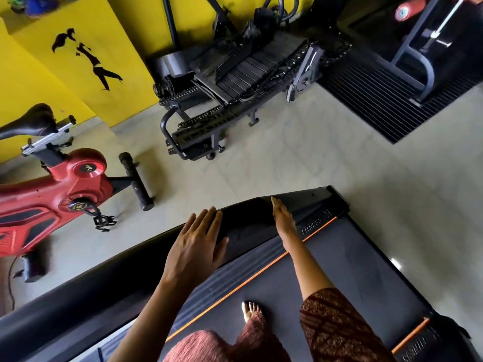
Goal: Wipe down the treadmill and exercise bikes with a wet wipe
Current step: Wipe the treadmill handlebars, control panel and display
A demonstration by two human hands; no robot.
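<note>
One treadmill [339, 257] fills the lower half of the view, its dark belt edged by an orange stripe, and the person stands on it with one bare foot [250, 309] showing on the belt. Beyond it, on a pale tiled floor [300, 158], stands one black slatted-step machine [235, 82] against a yellow wall [125, 48] that bears a black silhouette figure, and a black ribbed mat [386, 100] lies under another dark frame at the upper right. One red exercise bike [52, 194] with a black saddle sits at the left, well apart from the treadmill. Two hands reach over the treadmill's black side rail [245, 226]: the left hand [198, 244] lies flat with fingers spread, palm down over the rail's near edge, holding nothing that shows; the right hand [283, 218] is seen edge-on, fingers straight and together, reaching toward the rail's far end. No wipe shows in either hand, and whether one lies under the left palm cannot be told. A patterned brown sleeve [337, 322] covers the right upper arm.
</note>
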